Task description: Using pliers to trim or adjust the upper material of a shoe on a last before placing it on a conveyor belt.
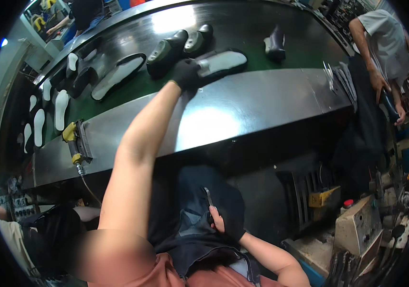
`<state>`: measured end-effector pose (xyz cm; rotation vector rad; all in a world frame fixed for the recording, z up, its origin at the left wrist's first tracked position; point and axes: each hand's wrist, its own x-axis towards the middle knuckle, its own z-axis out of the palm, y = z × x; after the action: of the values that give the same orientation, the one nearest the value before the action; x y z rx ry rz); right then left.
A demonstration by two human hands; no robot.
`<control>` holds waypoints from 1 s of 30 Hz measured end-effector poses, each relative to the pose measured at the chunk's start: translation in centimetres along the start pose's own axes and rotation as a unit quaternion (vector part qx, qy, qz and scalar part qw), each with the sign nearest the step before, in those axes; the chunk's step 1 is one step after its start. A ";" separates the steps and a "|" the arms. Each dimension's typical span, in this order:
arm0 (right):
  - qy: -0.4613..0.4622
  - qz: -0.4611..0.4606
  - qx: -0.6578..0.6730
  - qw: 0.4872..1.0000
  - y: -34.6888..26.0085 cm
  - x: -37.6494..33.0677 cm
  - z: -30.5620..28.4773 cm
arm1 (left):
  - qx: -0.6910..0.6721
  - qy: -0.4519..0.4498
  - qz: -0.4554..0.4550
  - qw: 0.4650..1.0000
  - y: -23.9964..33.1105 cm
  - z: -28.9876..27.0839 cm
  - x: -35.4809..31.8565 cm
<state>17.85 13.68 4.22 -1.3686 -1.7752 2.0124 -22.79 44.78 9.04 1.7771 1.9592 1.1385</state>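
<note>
My left hand (187,75), in a black glove, reaches across the metal ledge and is closed on the near left end of a dark shoe (224,65). That shoe lies on the green belt with its pale, flat underside upward; my fingertips are partly hidden. Low in front of my lap, my right hand (226,222), in a dark glove with bare fingertips showing, is closed around a slim metal tool (208,197). The tool's narrow curved end points up and away from me; its handle is hidden in my grip.
Two dark shoes (167,50) stand beyond my left hand, with another shoe (275,45) farther right. Several white soles (61,110) lie at left. A yellow air stapler (74,141) with a hose rests on the metal ledge (262,95). At right, a co-worker (386,48) holds a dark shoe.
</note>
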 end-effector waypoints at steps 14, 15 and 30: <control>0.018 -0.004 0.046 0.999 -1.8 -2.5 -1.4 | -0.194 0.196 -0.104 0.956 16.2 -11.7 -42.7; 0.010 -0.036 0.054 0.998 -3.2 -2.7 -1.0 | -0.174 0.185 -0.045 0.966 16.0 -10.2 -42.8; -0.152 -0.100 0.166 0.969 -6.8 -3.0 4.1 | -0.498 0.045 -0.174 0.849 16.3 -4.2 -35.1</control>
<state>13.81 10.88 11.15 -0.7866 -1.5081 2.3621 -6.19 9.75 12.36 0.7892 1.2087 1.6621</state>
